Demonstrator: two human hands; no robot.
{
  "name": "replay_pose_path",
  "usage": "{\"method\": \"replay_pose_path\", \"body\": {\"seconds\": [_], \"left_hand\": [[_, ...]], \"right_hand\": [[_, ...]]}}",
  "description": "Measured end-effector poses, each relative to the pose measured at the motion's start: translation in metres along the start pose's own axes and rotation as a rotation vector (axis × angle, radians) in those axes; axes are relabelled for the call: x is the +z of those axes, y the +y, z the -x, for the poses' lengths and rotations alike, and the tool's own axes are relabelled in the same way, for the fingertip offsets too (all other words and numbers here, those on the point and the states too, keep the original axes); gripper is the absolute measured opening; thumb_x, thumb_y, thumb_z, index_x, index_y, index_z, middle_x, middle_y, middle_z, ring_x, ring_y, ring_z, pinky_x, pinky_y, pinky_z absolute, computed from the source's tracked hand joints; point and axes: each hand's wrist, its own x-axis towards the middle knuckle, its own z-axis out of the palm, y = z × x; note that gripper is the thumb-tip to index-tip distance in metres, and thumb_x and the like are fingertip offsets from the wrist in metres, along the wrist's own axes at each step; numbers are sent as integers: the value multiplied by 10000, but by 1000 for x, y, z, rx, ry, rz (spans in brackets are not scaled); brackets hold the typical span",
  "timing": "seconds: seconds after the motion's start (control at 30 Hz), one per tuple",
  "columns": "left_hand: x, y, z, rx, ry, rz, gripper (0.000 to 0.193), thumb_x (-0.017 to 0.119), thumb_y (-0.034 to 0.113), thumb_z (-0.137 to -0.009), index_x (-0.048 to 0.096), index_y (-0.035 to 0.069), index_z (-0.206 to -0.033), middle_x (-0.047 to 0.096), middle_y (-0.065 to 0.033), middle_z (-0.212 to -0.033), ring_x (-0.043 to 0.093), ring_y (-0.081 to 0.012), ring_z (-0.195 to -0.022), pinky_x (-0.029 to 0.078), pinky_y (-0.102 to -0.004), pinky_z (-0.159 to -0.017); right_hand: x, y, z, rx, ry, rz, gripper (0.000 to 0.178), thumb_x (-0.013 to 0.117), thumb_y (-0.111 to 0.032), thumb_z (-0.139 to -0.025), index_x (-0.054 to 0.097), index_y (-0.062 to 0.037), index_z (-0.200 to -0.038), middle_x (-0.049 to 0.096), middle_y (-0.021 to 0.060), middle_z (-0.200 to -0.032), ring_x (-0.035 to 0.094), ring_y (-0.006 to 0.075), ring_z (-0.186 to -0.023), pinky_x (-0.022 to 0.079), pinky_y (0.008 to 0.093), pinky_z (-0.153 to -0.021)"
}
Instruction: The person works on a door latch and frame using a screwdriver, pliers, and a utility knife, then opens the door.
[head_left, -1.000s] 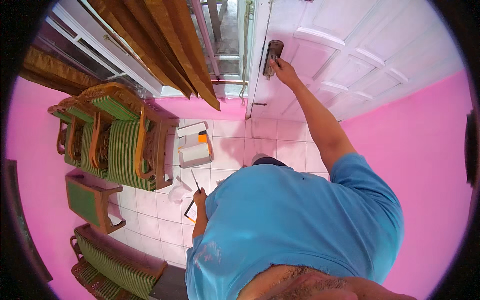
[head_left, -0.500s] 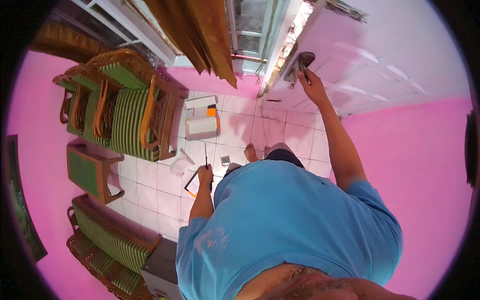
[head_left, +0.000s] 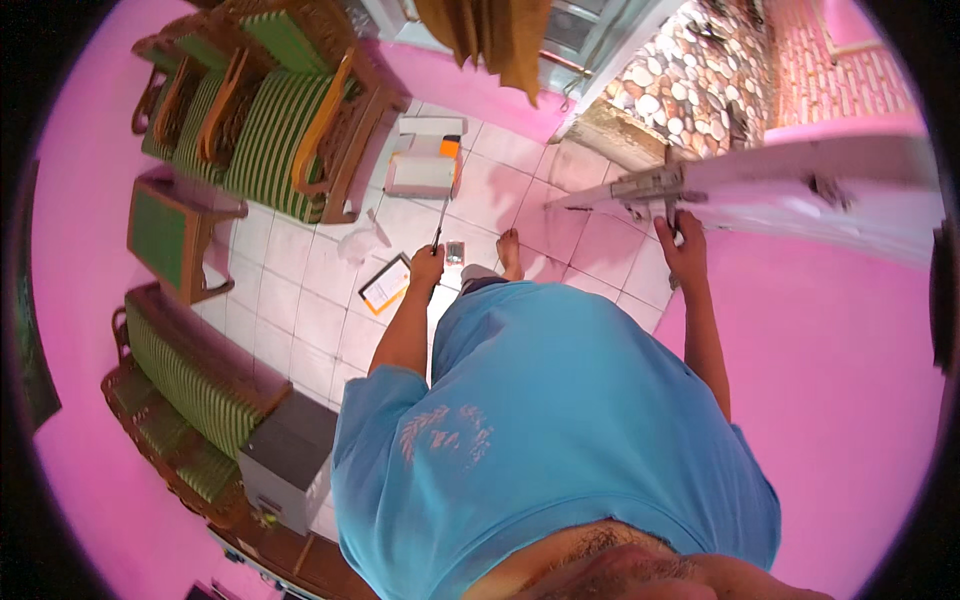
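Right hand [head_left: 687, 252]: gripping handle [head_left: 671, 207]; door [head_left: 770, 168] beside it standing open, apparently being swung. Left hand [head_left: 427, 264]: clasping thin tool [head_left: 441, 220]. Next move: likely needing free swing room.

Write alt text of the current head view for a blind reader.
A person in a blue shirt has the right hand on the handle of an open door, while the left hand holds a slim tool. A pebbled surface shows outside; an open box rests on the tiled floor near green-striped wooden seating.
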Motion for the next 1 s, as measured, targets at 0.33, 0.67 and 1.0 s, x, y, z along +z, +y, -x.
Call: {"method": "replay_pose_path", "body": {"seconds": [0.33, 0.67, 1.0], "left_hand": [[33, 0, 40, -62, -69, -54, 474, 538, 442, -979, 684, -2, -900, 666, -120, -627, 655, -247, -483, 552, -383, -486], [32, 9, 58, -264, -329, 877, 151, 602, 197, -944, 592, 47, -935, 534, -48, -646, 545, -176, -532, 549, -395, -542], [49, 81, 81, -340, -621, 1196, 153, 497, 98, -978, 583, -26, -949, 552, -71, -694, 561, -199, -626, 543, -392, -668]], "right_hand": [[-57, -24, 143, 39, -203, 210, 441, 830, -311, -802, 693, -36, -1119, 600, 101, -765, 556, 232, -689, 454, 374, -655], [-108, 10, 296, 353, -254, 287, 476, 829, -374, -817, 714, -50, -1145, 742, 123, -1070, 692, 265, -1002, 527, 407, -917], [-165, 54, 441, 404, -98, 455, 536, 865, -199, -784, 650, -15, -1239, 695, 123, -1200, 653, 247, -1115, 503, 378, -999]]}}
